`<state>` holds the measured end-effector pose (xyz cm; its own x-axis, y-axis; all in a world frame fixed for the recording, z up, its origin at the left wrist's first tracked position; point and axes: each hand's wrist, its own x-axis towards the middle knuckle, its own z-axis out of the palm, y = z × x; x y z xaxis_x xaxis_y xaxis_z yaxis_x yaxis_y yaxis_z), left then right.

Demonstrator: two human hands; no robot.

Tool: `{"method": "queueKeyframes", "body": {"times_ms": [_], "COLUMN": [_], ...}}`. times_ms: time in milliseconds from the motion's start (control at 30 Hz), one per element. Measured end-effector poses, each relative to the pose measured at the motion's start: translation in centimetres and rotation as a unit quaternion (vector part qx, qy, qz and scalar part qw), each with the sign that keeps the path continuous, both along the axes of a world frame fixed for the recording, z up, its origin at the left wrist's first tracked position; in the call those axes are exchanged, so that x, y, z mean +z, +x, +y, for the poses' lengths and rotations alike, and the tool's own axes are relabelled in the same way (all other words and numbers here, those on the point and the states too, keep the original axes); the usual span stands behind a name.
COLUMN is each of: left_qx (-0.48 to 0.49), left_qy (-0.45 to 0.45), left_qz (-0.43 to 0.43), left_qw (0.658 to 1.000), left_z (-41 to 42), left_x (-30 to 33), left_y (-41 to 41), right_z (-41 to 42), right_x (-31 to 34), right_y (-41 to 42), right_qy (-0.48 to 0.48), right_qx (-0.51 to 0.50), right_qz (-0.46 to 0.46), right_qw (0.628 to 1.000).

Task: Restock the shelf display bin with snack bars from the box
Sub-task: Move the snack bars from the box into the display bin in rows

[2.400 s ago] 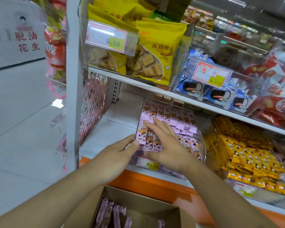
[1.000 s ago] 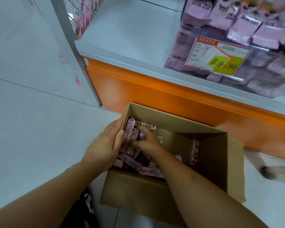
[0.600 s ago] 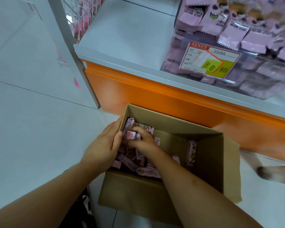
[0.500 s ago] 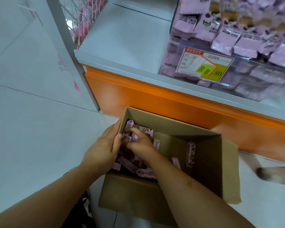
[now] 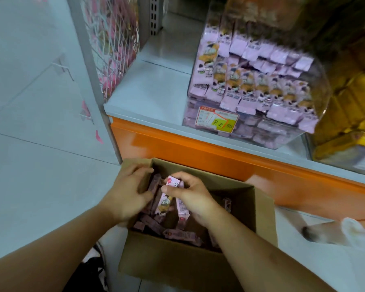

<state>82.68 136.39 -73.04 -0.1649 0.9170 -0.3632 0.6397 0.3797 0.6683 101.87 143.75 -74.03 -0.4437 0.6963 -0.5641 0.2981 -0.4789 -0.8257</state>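
Left hand point(image 5: 128, 194) lies with fingers fairly straight; right hand point(image 5: 191, 197) curls in a pinching grip

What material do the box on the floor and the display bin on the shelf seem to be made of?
The box: brown cardboard, matte, judging by its dull walls and folded flaps. The display bin: probably clear hard plastic, glossy; the pink snack bars show through its wall, and its curved rim catches light. Glass cannot be ruled out.
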Motion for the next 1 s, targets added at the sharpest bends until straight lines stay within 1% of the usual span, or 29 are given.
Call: {"method": "queueKeyframes", "body": {"times_ms": [33, 67, 167, 233, 300, 367, 433, 500, 567, 633, 700, 733, 800, 833, 933, 1000], "left_qx": [-0.007, -0.025, -0.076, -0.088, -0.096, -0.088, -0.070, -0.041, -0.026, -0.030, -0.026, -0.009, 0.025, 0.036, 0.033, 0.029], "left_qy": [-0.034, -0.053, -0.062, -0.039, -0.022, -0.008, 0.021, 0.049, 0.066, 0.073, 0.080, 0.082, 0.077, 0.074, 0.063, 0.052], "left_qz": [-0.073, -0.119, -0.187, -0.210, -0.212, -0.240, -0.261, -0.291, -0.306, -0.296, -0.284, -0.303, -0.362, -0.381, -0.395, -0.406], "left_qw": [0.997, 0.991, 0.978, 0.973, 0.972, 0.967, 0.963, 0.955, 0.949, 0.952, 0.955, 0.949, 0.928, 0.921, 0.916, 0.912], "left_z": [0.5, 1.0, 1.5, 1.4, 1.0, 0.1, -0.7, -1.3, -1.6, -1.7, -1.2, -0.9, -0.4, -0.3, -0.1, -0.1], "left_x": [1.9, 3.9, 9.7, 13.7, 17.2, 20.7, 23.8, 26.0, 27.3, 27.6, 27.7, 27.6, 27.4, 27.3, 27.1, 27.4], "left_y": [0.2, 0.4, 1.3, 1.8, 2.0, 2.1, 2.3, 2.9, 3.9, 4.7, 5.3, 5.6, 6.3, 6.6, 6.9, 7.0], "right_z": [0.1, 0.2, 0.1, -0.2, -0.2, -0.6, -1.1, -1.9, -2.7, -2.8, -2.4, -2.3, -2.1, -2.0, -1.8, -1.7], "right_x": [1.8, 3.7, 9.5, 14.4, 18.3, 21.8, 24.6, 26.5, 27.9, 28.7, 28.6, 28.5, 28.0, 28.0, 28.1, 28.3], "right_y": [0.1, 0.3, 0.7, 1.5, 3.0, 4.8, 6.2, 7.1, 7.6, 7.7, 7.8, 7.8, 7.9, 7.8, 7.8, 7.7], "right_qy": [0.011, 0.022, 0.039, 0.062, 0.119, 0.163, 0.159, 0.124, 0.083, 0.069, 0.082, 0.089, 0.104, 0.116, 0.161, 0.179], "right_qx": [-0.007, -0.012, -0.007, 0.036, 0.101, 0.124, 0.076, 0.004, -0.033, -0.063, -0.111, -0.121, -0.116, -0.114, -0.114, -0.119], "right_qz": [0.014, 0.027, 0.076, 0.094, 0.070, 0.045, 0.058, 0.121, 0.172, 0.196, 0.203, 0.209, 0.215, 0.204, 0.172, 0.185], "right_qw": [1.000, 0.999, 0.996, 0.993, 0.985, 0.978, 0.983, 0.985, 0.981, 0.976, 0.969, 0.966, 0.964, 0.965, 0.965, 0.959]}}
